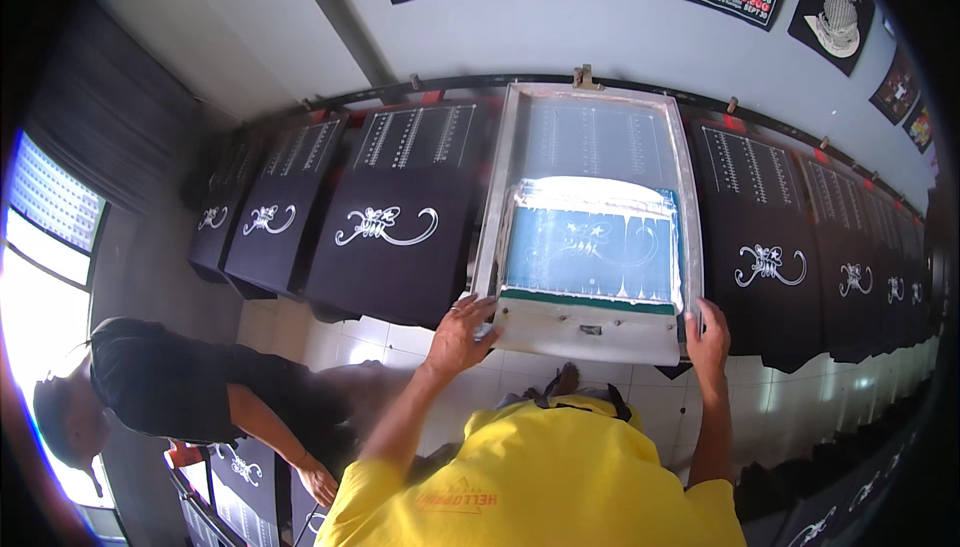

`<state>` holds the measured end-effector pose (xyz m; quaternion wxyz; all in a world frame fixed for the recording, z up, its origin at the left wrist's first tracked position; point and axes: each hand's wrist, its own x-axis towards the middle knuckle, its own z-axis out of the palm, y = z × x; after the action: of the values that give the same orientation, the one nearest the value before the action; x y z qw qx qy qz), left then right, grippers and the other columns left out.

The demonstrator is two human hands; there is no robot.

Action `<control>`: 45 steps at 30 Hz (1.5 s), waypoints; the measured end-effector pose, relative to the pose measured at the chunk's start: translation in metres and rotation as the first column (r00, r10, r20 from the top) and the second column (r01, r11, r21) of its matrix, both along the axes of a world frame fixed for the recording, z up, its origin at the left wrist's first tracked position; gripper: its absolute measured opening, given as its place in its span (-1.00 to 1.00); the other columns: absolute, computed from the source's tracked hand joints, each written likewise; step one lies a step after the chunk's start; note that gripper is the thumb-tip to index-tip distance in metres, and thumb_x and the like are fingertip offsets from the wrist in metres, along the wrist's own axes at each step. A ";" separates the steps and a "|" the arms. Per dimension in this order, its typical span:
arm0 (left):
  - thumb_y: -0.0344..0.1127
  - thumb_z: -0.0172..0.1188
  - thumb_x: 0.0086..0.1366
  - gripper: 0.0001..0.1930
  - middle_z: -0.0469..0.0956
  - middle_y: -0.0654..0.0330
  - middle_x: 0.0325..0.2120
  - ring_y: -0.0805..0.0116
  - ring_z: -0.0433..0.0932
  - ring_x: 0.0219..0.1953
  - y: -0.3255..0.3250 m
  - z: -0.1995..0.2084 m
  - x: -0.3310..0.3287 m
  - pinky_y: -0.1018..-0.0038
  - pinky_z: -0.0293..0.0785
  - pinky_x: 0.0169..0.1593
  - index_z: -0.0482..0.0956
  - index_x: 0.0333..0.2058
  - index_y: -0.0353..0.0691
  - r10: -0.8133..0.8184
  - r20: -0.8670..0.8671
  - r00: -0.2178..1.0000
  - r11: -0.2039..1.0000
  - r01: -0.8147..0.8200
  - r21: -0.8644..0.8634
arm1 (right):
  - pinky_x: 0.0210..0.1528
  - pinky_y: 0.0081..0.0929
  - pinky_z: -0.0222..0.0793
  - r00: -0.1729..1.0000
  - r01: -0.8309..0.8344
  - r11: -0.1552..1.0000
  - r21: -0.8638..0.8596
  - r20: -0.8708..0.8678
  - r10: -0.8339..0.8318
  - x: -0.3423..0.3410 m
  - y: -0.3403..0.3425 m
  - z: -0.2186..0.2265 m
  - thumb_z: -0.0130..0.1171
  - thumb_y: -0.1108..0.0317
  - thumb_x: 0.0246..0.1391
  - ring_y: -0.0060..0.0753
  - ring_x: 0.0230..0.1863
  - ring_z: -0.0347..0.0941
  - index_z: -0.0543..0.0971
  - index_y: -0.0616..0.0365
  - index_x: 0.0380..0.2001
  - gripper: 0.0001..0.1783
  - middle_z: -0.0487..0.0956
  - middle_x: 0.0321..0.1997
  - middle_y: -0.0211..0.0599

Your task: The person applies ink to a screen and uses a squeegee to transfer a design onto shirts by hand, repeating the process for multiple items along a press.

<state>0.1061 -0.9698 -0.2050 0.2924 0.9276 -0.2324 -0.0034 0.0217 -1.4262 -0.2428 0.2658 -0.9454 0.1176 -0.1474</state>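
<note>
A screen printing frame [688, 187] with pale rails lies in front of me over one of the dark boards. Through its blue mesh [585, 252] a floral scroll design shows faintly. Thick white ink [595, 193] forms a band across the mesh, with drips trailing toward me. At the frame's near end rests a wide squeegee [545, 327] with a pale holder and a green blade. My left hand [461, 335] grips the frame's near left corner, fingers curled over the rail. On the near right corner, my right hand [709, 335] holds the other rail.
Dark fabric pieces [385, 232] with white scroll prints line both sides on boards along a rail [460, 83]. At the lower left a co-worker in a black shirt [165, 377] leans over another row of prints. Posters [835, 12] hang on the far wall.
</note>
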 end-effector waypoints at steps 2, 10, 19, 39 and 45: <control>-0.22 0.32 0.20 -0.54 0.46 0.12 0.19 0.05 0.31 0.31 -0.001 0.014 -0.011 0.09 0.25 0.33 0.55 0.08 -0.15 -0.145 -0.033 0.989 0.985 0.147 0.088 | 0.30 -0.20 0.27 0.955 -0.295 0.953 -0.070 -0.060 0.291 -0.011 0.023 0.037 0.33 0.22 0.04 -0.05 0.27 0.34 0.54 0.22 0.07 -0.47 0.47 0.23 -0.10; -0.47 0.21 -0.05 -0.36 0.40 0.06 0.14 0.06 0.33 0.26 -0.017 0.000 0.005 0.09 0.29 0.31 0.46 0.13 -0.23 -0.334 0.014 0.943 0.908 0.317 0.274 | 0.40 -0.20 0.19 0.749 -0.629 0.746 -0.220 -0.427 0.506 -0.004 0.019 0.037 0.47 0.29 -0.24 -0.09 0.39 0.20 0.36 0.09 0.28 -0.08 0.36 0.35 -0.20; -0.54 0.14 -0.03 -0.71 0.60 -0.01 -0.27 -0.04 0.62 -0.20 -0.043 0.010 0.071 0.20 0.57 -0.07 0.65 -0.26 -0.29 -0.176 -0.093 0.980 0.954 0.193 0.230 | -0.11 -0.07 0.50 0.831 -0.508 0.841 -0.188 -0.364 0.421 0.056 0.033 0.066 0.27 0.43 -0.16 0.06 -0.16 0.56 0.58 0.22 -0.24 -0.68 0.61 -0.26 -0.06; -0.62 0.21 -0.19 -0.56 0.62 0.07 -0.12 0.10 0.61 -0.01 -0.033 -0.020 0.033 0.29 0.61 -0.02 0.58 -0.20 -0.28 -0.181 0.186 0.966 0.981 0.163 0.107 | -0.08 -0.26 0.53 0.907 -0.416 0.835 -0.360 -0.098 0.410 0.013 0.048 0.025 0.16 0.57 -0.20 -0.11 -0.10 0.55 0.52 0.25 -0.35 -0.78 0.58 -0.18 -0.13; -0.62 0.18 -0.20 -0.55 0.63 0.07 -0.10 0.12 0.61 0.00 -0.041 -0.026 0.093 0.33 0.61 -0.01 0.59 -0.20 -0.29 -0.201 0.193 0.960 0.976 0.179 0.126 | -0.09 -0.31 0.55 0.911 -0.398 0.829 -0.392 -0.060 0.408 0.075 0.037 0.026 0.11 0.58 -0.18 -0.14 -0.10 0.56 0.54 0.27 -0.34 -0.77 0.60 -0.19 -0.13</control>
<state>0.1990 -1.0107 -0.2309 0.2152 0.9107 -0.3487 0.0516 0.0962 -1.3889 -0.2165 0.0957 -0.9807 -0.1201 -0.1211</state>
